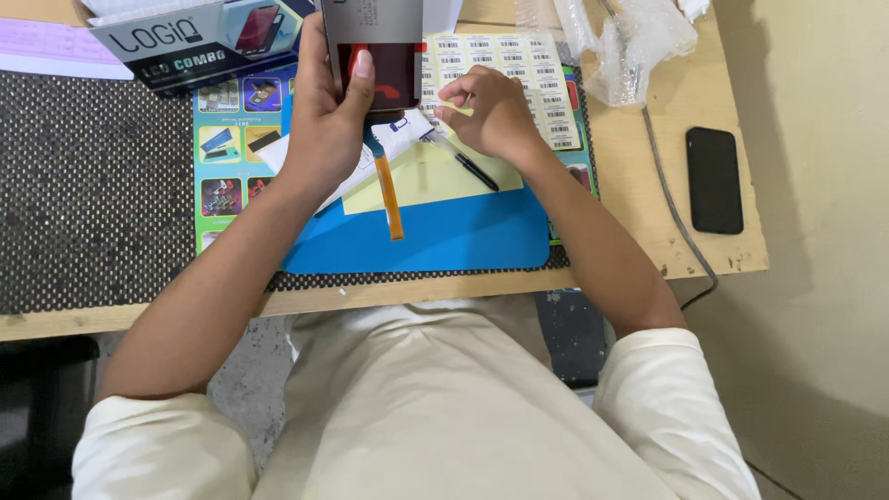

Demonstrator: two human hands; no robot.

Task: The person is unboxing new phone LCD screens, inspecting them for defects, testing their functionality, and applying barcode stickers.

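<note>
My left hand (329,111) grips a dark phone screen panel (375,42), held upright above the desk with the thumb on its glass. An orange flex ribbon (391,199) hangs down from the panel over the blue work mat (444,245). My right hand (495,111) pinches a small pale yellow strip (456,106) between thumb and fingers, just right of the panel. Beneath it lie a yellow sheet (431,176) and a black pen-like tool (474,169).
A sheet of barcode stickers (528,69) lies under my right hand. A boxed product (199,42) sits at the back left, crumpled clear plastic wrap (634,42) at the back right. A black phone (714,179) and a grey cable (671,213) rest near the desk's right edge.
</note>
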